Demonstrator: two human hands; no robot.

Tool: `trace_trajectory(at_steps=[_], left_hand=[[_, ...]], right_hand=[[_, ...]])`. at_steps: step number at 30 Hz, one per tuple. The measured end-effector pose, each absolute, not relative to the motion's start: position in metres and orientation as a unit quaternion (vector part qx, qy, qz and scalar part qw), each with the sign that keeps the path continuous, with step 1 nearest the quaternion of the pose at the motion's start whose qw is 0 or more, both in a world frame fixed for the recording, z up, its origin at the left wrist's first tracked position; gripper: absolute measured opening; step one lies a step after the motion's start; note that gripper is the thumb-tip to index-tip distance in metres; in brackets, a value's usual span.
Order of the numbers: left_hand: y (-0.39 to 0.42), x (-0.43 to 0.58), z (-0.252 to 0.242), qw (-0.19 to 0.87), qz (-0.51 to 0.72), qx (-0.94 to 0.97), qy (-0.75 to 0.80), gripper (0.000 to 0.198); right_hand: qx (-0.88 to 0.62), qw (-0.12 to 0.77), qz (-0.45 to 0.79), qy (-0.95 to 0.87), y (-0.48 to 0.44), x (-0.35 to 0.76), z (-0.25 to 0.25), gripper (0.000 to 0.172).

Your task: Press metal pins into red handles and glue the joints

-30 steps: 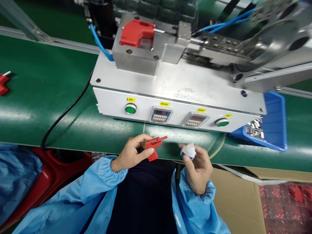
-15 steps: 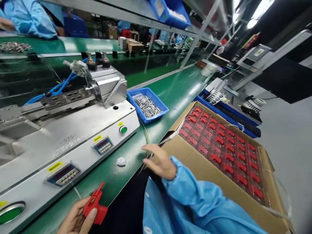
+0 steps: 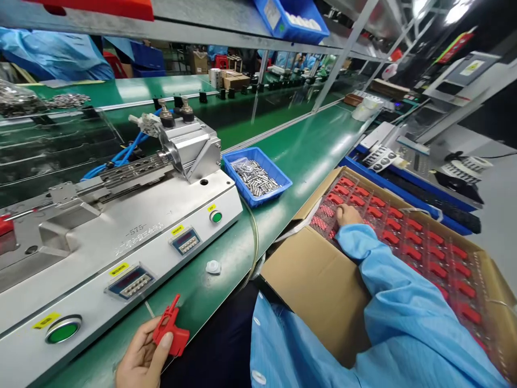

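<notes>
Reaching into a tan cardboard carton (image 3: 315, 285) with the right hand (image 3: 348, 215), a red plastic latch-shaped part (image 3: 172, 334) held in the left hand (image 3: 139, 358).

Right fingers (image 3: 340, 222) sunk among rows of red moulded parts (image 3: 428, 253) near the carton's corner, mostly hidden, so spread or pinching cannot be told. Left thumb pressed onto the latch-shaped part, fingers curled behind it, pinching it firmly at the front edge of a green conveyor bench (image 3: 299, 151). Small white plastic cap (image 3: 213, 267) lying on the bench, apart from both hands, beside a brushed-steel machine (image 3: 121, 237). Apparently mid-pick at the carton; any lift from here calling for the right fingers closing around a single part.
</notes>
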State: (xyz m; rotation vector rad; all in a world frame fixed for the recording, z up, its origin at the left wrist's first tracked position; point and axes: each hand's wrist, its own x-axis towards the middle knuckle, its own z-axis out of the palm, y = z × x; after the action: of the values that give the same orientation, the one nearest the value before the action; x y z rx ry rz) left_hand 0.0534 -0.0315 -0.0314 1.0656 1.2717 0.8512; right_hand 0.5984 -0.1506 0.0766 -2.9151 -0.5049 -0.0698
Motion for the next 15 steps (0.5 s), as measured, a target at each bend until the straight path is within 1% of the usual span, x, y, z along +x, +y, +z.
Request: trace_trajectory(at_steps=[1, 2, 5, 7, 9, 13, 15], left_hand=[[-0.029, 0.053, -0.033, 0.597, 0.365, 0.463, 0.545, 0.069], [-0.026, 0.051, -0.036, 0.600, 0.360, 0.468, 0.540, 0.068], [-0.014, 0.041, -0.048, 0.608, 0.335, 0.491, 0.526, 0.064], [-0.009, 0.034, -0.055, 0.603, 0.329, 0.502, 0.525, 0.062], [-0.008, 0.032, -0.058, 0.597, 0.333, 0.506, 0.526, 0.060], [-0.017, 0.040, -0.053, 0.586, 0.357, 0.503, 0.526, 0.053], [-0.019, 0.044, -0.051, 0.583, 0.370, 0.501, 0.522, 0.052]], right_hand=[[-0.980, 0.092, -0.038, -0.170, -0.148, 0.595, 0.073, 0.013], [-0.978, 0.095, -0.054, -0.178, -0.144, 0.593, 0.071, 0.014], [-0.958, 0.112, -0.085, -0.250, -0.119, 0.588, 0.079, 0.025], [-0.933, 0.123, -0.071, -0.330, -0.089, 0.586, 0.087, 0.028], [-0.901, 0.126, -0.034, -0.413, -0.051, 0.583, 0.091, 0.023], [-0.853, 0.100, 0.046, -0.510, 0.030, 0.576, 0.086, 0.002], [-0.848, 0.089, 0.065, -0.518, 0.061, 0.571, 0.079, 0.011]])
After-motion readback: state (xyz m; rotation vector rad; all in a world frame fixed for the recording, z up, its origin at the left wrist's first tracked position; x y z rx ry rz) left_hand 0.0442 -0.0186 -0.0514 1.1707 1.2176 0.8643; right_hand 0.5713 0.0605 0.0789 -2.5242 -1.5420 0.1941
